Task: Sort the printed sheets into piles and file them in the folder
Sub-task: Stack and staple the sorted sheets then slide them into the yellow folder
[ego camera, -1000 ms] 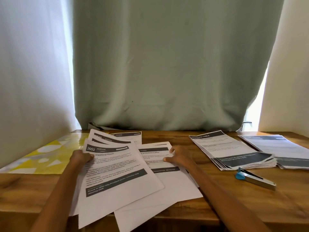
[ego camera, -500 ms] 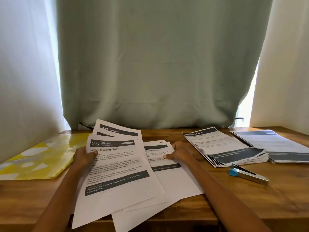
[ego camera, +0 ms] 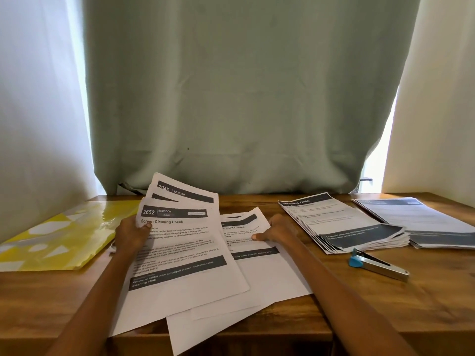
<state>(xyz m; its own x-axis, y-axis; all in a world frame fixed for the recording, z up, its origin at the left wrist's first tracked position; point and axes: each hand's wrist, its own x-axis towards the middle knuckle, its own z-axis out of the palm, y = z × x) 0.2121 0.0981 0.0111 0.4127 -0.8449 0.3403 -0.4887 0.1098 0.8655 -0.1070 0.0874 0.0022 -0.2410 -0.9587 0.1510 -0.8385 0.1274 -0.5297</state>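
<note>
My left hand [ego camera: 132,233] grips a fan of printed sheets [ego camera: 180,242] by their left edge; the top one reads "2652 Bedroom, Screen Cleaning Check". The fan's far ends lift off the table. My right hand [ego camera: 276,231] pinches the right edge of an "Instant Coffee" sheet [ego camera: 250,250] lying under the fan, thumb on top. More loose sheets spread beneath and hang over the front edge. A yellow patterned folder [ego camera: 59,237] lies flat at the left. Two sorted piles lie at the right: a "Dressing Table" pile [ego camera: 339,222] and a further pile [ego camera: 421,219].
A silver stapler with a blue end [ego camera: 377,264] lies in front of the right piles. The wooden table [ego camera: 385,299] has its front edge close to me. A green curtain [ego camera: 239,98] hangs behind, with white curtains at both sides.
The fan in my left hand has risen and spread wider at its far end. My right hand has kept its hold on the coffee sheet. The view has tilted slightly.
</note>
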